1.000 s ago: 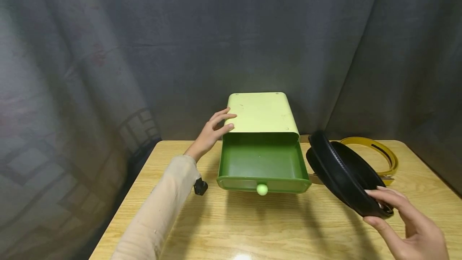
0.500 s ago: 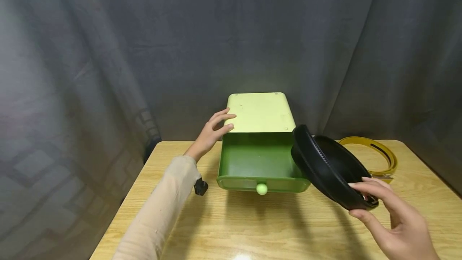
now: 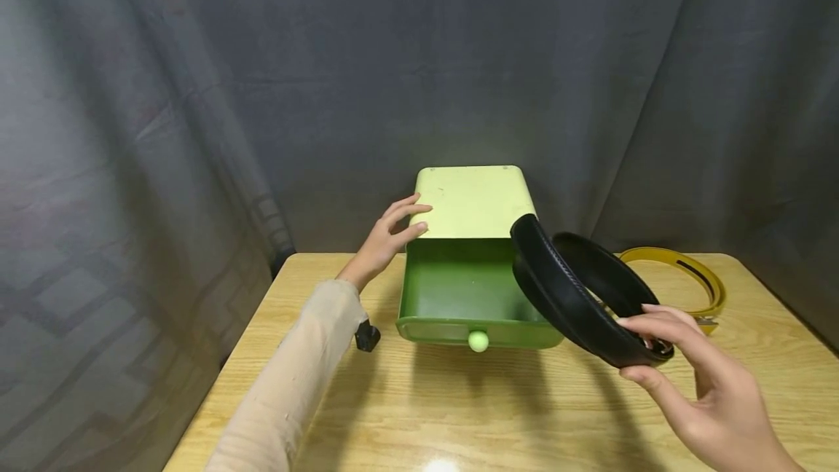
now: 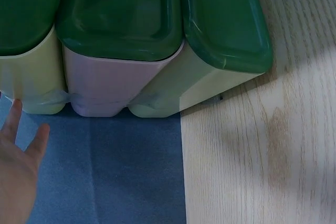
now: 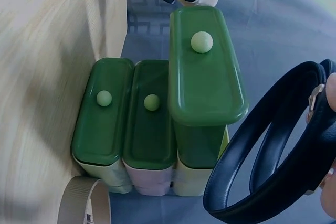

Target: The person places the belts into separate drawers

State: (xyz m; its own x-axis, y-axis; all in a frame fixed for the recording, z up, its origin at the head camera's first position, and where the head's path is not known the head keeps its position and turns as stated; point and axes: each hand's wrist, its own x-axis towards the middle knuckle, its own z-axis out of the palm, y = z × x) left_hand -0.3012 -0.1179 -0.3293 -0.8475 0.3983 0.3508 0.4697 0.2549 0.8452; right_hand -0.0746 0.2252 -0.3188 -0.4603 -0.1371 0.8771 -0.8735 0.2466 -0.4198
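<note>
A small drawer cabinet with a pale yellow-green top stands on the table, its green top drawer pulled out. My left hand rests on the cabinet's upper left edge, fingers spread. From the right, my right hand pinches a coiled black belt between thumb and fingers, near its metal buckle. The coil is tilted, and its far end hangs over the drawer's right side. Inside the drawer, the part I can see is bare green. In the left wrist view, my left hand shows only partly.
A coiled yellow belt lies on the table at the right. The right wrist view shows a beige belt beside the cabinet and two lower drawers pushed in. A dark curtain hangs behind the table.
My right hand has carried the black belt leftward and slightly upward, from beside the cabinet to over the drawer's right edge. The left hand stays on the cabinet.
</note>
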